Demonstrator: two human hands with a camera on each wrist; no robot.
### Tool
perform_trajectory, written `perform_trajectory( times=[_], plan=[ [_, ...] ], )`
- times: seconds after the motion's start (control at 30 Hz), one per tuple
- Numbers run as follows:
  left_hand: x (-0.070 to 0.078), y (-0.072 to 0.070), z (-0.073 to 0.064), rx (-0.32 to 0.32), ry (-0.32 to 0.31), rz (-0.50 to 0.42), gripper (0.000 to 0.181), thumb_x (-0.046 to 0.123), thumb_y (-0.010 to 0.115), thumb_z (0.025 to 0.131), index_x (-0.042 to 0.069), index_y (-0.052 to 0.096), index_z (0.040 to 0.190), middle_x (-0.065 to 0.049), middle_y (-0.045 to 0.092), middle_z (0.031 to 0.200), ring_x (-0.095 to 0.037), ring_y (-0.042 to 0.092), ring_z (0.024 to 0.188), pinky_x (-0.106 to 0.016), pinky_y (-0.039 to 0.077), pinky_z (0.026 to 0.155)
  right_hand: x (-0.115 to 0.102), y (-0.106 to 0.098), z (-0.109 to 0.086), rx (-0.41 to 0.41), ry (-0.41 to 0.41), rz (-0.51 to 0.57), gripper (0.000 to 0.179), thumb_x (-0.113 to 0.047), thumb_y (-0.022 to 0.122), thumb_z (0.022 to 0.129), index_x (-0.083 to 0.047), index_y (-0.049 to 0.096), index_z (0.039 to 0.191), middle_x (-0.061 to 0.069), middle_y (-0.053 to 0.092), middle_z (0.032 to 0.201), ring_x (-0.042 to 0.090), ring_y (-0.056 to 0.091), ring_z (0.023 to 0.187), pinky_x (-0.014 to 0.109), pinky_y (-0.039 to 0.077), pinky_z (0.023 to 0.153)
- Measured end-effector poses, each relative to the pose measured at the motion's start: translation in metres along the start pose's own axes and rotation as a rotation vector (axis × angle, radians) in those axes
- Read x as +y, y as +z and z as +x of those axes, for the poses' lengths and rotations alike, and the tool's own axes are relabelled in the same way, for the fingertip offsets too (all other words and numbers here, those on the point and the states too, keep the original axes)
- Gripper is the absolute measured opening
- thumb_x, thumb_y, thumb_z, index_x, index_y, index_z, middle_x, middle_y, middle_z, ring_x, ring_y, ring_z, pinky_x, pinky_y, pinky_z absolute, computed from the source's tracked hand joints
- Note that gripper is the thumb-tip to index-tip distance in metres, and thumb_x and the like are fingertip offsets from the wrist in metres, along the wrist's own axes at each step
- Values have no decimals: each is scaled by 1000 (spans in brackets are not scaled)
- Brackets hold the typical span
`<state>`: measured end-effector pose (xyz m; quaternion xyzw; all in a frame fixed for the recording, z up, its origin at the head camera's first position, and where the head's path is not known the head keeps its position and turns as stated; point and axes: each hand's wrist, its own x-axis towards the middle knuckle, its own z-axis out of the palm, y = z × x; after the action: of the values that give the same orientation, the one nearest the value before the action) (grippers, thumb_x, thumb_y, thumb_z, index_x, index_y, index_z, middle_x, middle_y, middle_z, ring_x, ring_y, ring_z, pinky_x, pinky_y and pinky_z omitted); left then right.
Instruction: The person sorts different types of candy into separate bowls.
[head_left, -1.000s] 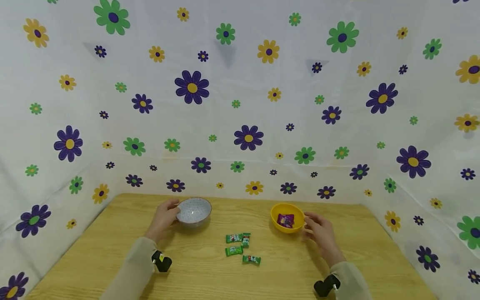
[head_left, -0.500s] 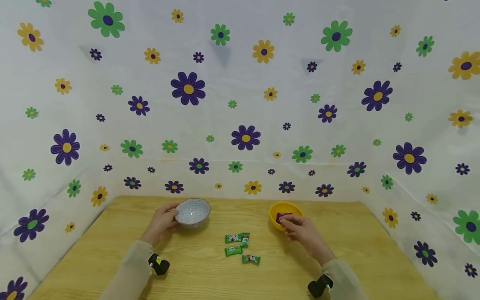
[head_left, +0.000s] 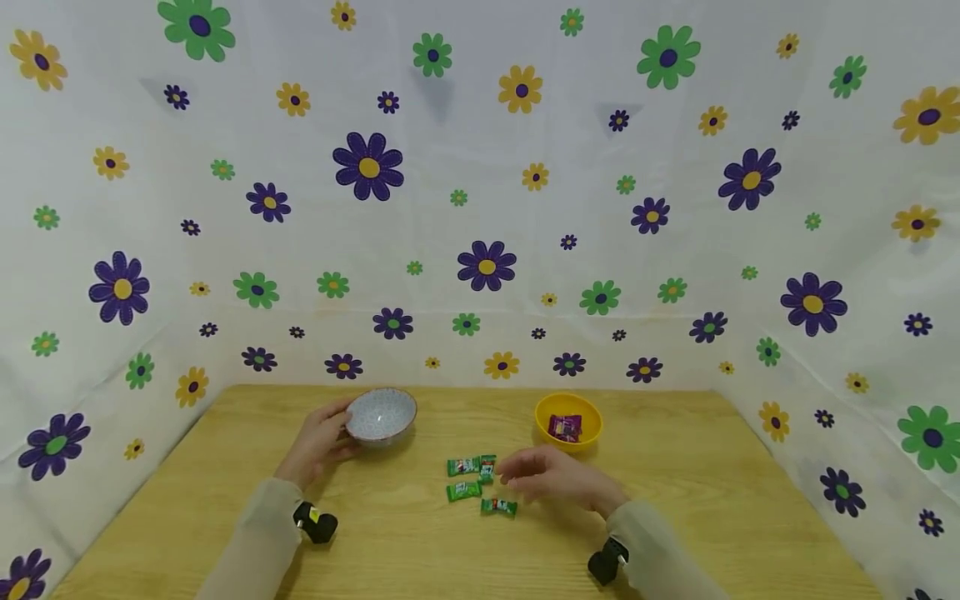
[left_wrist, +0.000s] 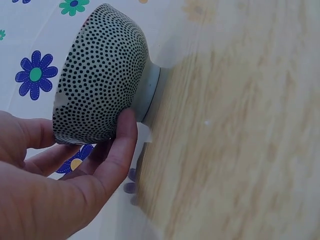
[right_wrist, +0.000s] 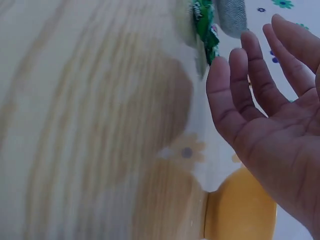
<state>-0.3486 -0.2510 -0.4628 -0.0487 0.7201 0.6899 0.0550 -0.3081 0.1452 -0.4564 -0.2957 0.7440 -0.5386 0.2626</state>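
Observation:
My left hand [head_left: 318, 437] holds the patterned ceramic bowl [head_left: 382, 417] by its left side. In the left wrist view, fingers and thumb lie along the dotted outer wall of this bowl [left_wrist: 102, 75], which stands upright on its foot. My right hand [head_left: 555, 477] is over the table beside several green-wrapped candies [head_left: 464, 490], fingers bent loosely with nothing between them. Its fingertips are right by the nearest green wrapper [right_wrist: 205, 25] in the right wrist view. Behind that hand stands a yellow bowl [head_left: 592, 429] with purple-wrapped candies [head_left: 565, 428] inside.
The wooden table [head_left: 397, 533] ends at a white flower-print cloth [head_left: 450, 225] at the back and both sides. Black wrist cameras [head_left: 317, 523] sit at both sleeves.
My right hand went from the yellow bowl's right side across its front, then left to the green candies. The left hand stays at the patterned bowl. The head view shifted slightly.

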Motion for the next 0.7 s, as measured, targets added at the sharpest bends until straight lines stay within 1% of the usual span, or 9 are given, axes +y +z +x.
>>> perform_trajectory(
  times=[0.1, 0.17, 0.27, 0.33, 0.47, 0.6, 0.7],
  plan=[
    [0, 3, -2, -5, -4, -6, 44, 17, 30, 99, 4, 26, 142, -22, 28, 138, -36, 41, 113, -44, 47, 85, 2, 2, 4, -51, -20, -84, 29, -15, 57, 90, -8, 60, 117, 12, 59, 112, 26, 53, 96, 34, 47, 79],
    [1, 5, -3, -12, 4, -3, 45, 17, 30, 99, 3, 25, 142, -23, 29, 137, -36, 41, 113, -45, 47, 85, 4, 3, 7, -76, -40, -145, 28, -15, 59, 88, -10, 61, 116, 10, 61, 108, 22, 52, 92, 29, 46, 77],
    [2, 6, -3, -10, 2, 1, 45, 17, 30, 99, 3, 25, 142, -23, 28, 137, -36, 41, 113, -44, 47, 84, 6, 2, 12, -108, -54, -203, 28, -15, 61, 87, -12, 62, 115, 8, 63, 102, 19, 51, 85, 24, 44, 71],
    [2, 6, -3, -13, -2, 6, 46, 17, 29, 99, 3, 23, 142, -23, 27, 138, -37, 39, 115, -44, 47, 84, 7, 1, 15, -134, -51, -221, 27, -15, 62, 86, -13, 63, 114, 7, 63, 99, 17, 50, 81, 22, 42, 67],
    [1, 6, -3, -12, -15, 14, 46, 17, 28, 100, 3, 21, 143, -23, 25, 140, -37, 37, 117, -43, 47, 85, 7, 0, 20, -185, -39, -215, 27, -12, 62, 86, -11, 64, 113, 9, 62, 95, 17, 49, 77, 21, 40, 62],
    [-1, 4, 0, -10, -5, 17, 47, 18, 28, 100, 1, 20, 143, -24, 24, 139, -37, 36, 117, -43, 47, 84, 5, 0, 25, -225, -58, -271, 28, -10, 61, 86, -11, 63, 114, 11, 59, 95, 15, 47, 76, 20, 40, 62],
    [-2, 3, 2, -12, 0, 19, 48, 18, 28, 100, 0, 18, 143, -24, 24, 139, -36, 36, 117, -43, 48, 84, 3, 0, 27, -233, -58, -324, 28, -12, 61, 86, -13, 64, 114, 11, 57, 96, 12, 46, 78, 19, 39, 65]
  ],
)
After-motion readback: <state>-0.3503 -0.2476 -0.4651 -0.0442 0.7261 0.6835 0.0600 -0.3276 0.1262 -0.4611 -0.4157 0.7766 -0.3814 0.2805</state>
